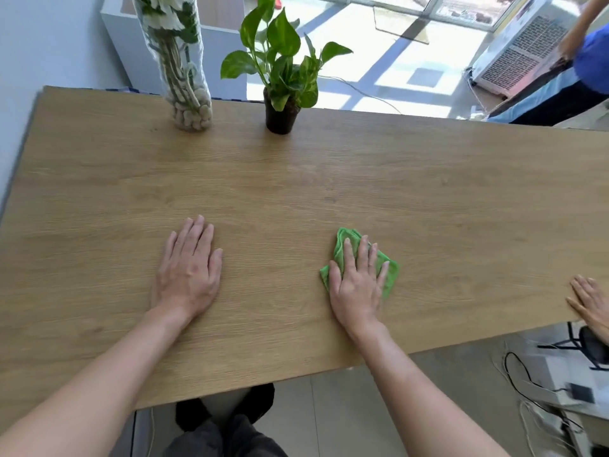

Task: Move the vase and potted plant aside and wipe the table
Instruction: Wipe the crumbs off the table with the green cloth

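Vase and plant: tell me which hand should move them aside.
Left, probably. The left hand lies flat and free on the table, nearer the vase and plant; the right hand presses the cloth.

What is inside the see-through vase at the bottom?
The vase holds pale pebbles at its base, with green stems standing in them and white flowers higher up. How deep the stems go into the pebbles is hidden.

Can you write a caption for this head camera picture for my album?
Right hand presses green cloth on wooden table; vase, potted plant behind.
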